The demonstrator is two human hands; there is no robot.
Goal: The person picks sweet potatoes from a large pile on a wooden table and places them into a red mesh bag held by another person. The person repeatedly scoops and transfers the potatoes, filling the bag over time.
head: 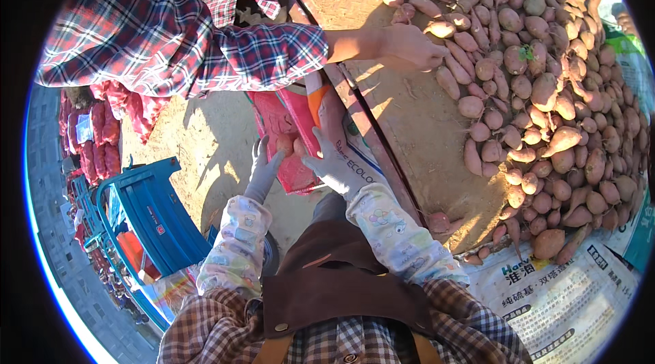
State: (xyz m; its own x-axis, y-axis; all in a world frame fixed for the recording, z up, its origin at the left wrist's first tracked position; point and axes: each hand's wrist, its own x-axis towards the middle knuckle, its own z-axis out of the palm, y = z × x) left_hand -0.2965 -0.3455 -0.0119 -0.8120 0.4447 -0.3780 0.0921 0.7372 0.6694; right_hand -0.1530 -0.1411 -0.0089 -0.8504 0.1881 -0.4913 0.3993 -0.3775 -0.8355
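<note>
Both my hands wear pale gloves, with patterned sleeve covers on the forearms. My left hand (263,169) has its fingers apart, beside a red mesh bag (298,173). Across from it, my right hand (332,167) also spreads its fingers, near the bag's right side. Two sweet potatoes (285,144) show between the hands, at the bag. Whether the fingertips touch them, I cannot tell. The lower part of the bag is hidden from this angle.
A large heap of sweet potatoes (542,93) covers the right side of a flat bed with a metal edge (376,123). Another person's hand (409,46) reaches across to the heap from the upper left. Left stand a blue vehicle (158,215) and filled red bags (100,133).
</note>
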